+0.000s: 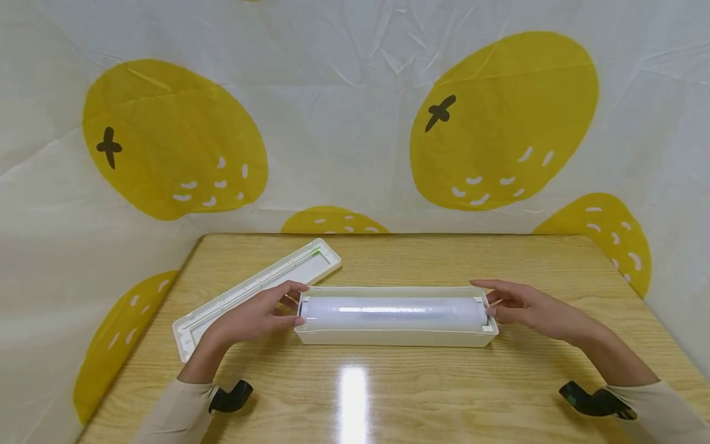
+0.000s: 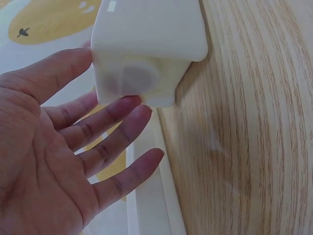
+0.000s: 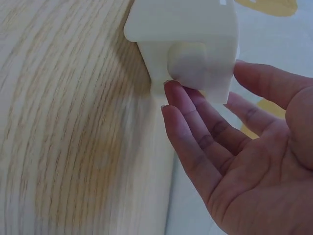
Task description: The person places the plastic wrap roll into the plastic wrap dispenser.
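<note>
An off-white plastic wrap dispenser box (image 1: 396,338) lies lengthwise on the wooden table, its top uncovered. Inside it rests a shiny roll of plastic wrap (image 1: 388,312). My left hand (image 1: 261,314) holds the box's left end, thumb at the near part of the rim and forefinger at the far corner. At the opposite end my right hand (image 1: 529,311) has the same hold, with thumb and forefinger spread over the rim. In both wrist views the other fingers curve loosely beside the end walls, which carry a round bulge.
The long off-white lid (image 1: 249,293) lies slanted at the back left, its inner side up, a green bit near its far end. Behind the table (image 1: 432,394) hangs a white cloth (image 1: 344,123) with yellow fruit prints. Dark wrist devices (image 1: 230,396) show at both cuffs.
</note>
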Demonstrator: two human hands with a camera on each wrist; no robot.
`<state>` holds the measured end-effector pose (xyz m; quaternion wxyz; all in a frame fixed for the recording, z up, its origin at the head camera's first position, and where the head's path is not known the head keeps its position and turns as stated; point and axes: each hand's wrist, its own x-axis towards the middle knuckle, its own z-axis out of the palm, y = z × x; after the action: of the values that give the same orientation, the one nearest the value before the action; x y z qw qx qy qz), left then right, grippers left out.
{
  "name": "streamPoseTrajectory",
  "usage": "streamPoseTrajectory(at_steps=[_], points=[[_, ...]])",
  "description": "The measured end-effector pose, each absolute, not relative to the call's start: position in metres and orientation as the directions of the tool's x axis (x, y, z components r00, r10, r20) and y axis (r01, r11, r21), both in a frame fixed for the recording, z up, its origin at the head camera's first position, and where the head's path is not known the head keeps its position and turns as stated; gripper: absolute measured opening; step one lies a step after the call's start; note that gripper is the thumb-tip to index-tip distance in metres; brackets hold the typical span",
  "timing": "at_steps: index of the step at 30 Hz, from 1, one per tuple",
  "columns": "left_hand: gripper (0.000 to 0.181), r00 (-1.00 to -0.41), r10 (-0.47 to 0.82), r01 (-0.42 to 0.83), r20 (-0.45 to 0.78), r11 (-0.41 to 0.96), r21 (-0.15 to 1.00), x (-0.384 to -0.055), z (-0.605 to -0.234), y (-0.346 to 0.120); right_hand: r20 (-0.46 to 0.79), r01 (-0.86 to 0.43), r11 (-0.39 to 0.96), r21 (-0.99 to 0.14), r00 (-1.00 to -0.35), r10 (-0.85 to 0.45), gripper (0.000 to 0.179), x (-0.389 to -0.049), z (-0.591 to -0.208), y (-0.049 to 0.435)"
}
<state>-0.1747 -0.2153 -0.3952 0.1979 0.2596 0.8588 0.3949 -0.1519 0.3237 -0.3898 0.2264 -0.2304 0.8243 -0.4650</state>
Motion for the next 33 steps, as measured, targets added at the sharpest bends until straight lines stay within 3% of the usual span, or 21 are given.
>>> streamPoseTrajectory(at_steps=[8, 33], points=[[0.059, -0.786, 0.603, 0.286, -0.135, 0.548, 0.786, -0.1724, -0.3942, -0.2164, -0.126, -0.259, 0.496, -0.829, -0.777, -0.616, 0.058, -0.1508, -0.3922, 0.3234], [0.057, -0.791, 0.599, 0.307, -0.123, 0.563, 0.767, -0.1718, -0.3900, -0.2132, -0.119, -0.293, 0.537, -0.791, -0.787, -0.605, 0.054, -0.1521, -0.3863, 0.3226]])
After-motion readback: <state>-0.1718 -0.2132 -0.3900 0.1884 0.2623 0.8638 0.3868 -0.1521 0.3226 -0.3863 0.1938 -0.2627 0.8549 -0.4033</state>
